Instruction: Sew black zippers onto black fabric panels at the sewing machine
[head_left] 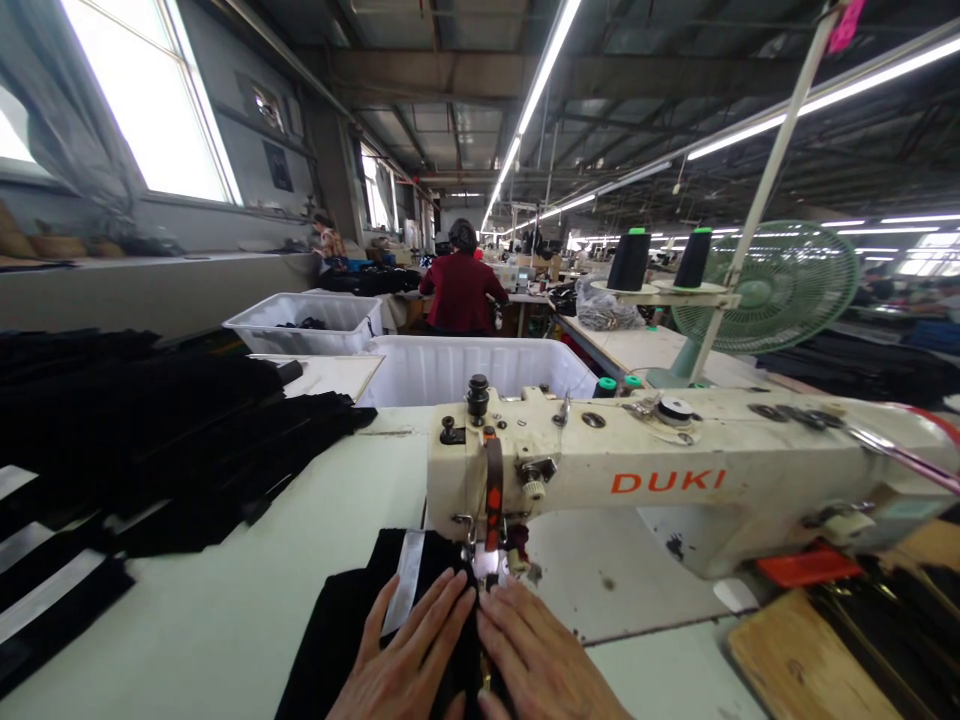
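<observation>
Found black fabric [352, 620] lying flat on the pale table [225, 600] at bottom centre, directly in front of the head of the cream sewing machine [675, 470] lettered DUKI. Judged its long axis to run from the near frame edge away toward the presser foot [486, 560], with the far end pointing at the needle area and tucked beneath it. Noted a white strip [407, 590] on the fabric along much the same axis, leaning slightly rightward at its far end. Recorded left hand [409, 655] and right hand [536, 655] side by side, palms down on the fabric, fingers stretched out flat, pressing rather than gripping, fingertips just short of the foot. Logged at left a large heap of black pieces [165, 440] with white bands, well apart from the hands. Logged behind the machine two white bins [457, 365], two black thread cones [628, 260] on a stand, a green fan [780, 285] and a person in a red top [461, 290] seated with back turned. Noted a wooden board [802, 660] at lower right. Marked the machine head as blocking the fabric's far end, and the needle itself as too small to make out. Marked wrists and the fabric's near end as cut off by the bottom edge, thumbs not clearly shown.
</observation>
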